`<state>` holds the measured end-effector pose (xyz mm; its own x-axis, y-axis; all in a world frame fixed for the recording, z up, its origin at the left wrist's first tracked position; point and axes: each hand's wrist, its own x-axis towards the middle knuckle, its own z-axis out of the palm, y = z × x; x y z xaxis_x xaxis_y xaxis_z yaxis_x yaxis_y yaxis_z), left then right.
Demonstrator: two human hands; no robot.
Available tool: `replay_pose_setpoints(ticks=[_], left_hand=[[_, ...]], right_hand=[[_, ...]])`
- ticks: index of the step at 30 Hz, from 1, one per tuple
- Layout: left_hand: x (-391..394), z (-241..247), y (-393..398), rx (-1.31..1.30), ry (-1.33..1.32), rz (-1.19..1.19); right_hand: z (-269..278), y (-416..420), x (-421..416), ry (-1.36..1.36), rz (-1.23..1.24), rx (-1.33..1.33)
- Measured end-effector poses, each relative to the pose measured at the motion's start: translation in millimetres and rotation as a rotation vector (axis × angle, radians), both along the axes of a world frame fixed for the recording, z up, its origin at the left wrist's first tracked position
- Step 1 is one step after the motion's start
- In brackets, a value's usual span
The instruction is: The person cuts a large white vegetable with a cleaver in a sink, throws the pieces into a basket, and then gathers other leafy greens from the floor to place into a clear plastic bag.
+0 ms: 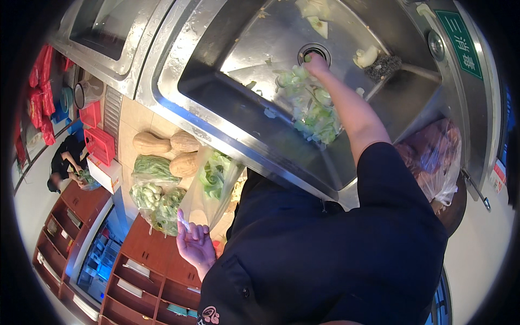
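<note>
My right hand is down in the stainless steel sink, its fingers at the drain. A small green piece shows by the fingertips; whether I grip it is hidden. Pale green leaf scraps lie heaped on the basin floor below my wrist. Off to the left, my left hand is palm up, with the handle of a clear plastic bag looped in its fingers. Green leafy vegetables fill the bag, which hangs beside the sink's front edge.
Butternut squashes and bagged green vegetables lie on the tiled floor to the left. A steel wool scourer sits in the sink. Bagged raw meat stands at right. Another person works beyond a red basket, near wooden cabinets.
</note>
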<state>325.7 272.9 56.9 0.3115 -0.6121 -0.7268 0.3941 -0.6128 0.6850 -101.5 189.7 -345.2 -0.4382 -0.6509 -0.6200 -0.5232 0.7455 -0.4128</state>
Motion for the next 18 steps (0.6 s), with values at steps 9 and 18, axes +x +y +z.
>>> replay_pose_setpoints(ticks=[9,18], left_hand=[[6.4,-6.5,9.1,0.001,0.054,0.049],[17.1,-7.7,8.4,-0.059,0.089,0.042]], right_hand=[[89.6,14.7,11.9,-0.764,-0.743,-0.353],[114.3,0.9,46.1,-1.024,-0.85,-0.414]])
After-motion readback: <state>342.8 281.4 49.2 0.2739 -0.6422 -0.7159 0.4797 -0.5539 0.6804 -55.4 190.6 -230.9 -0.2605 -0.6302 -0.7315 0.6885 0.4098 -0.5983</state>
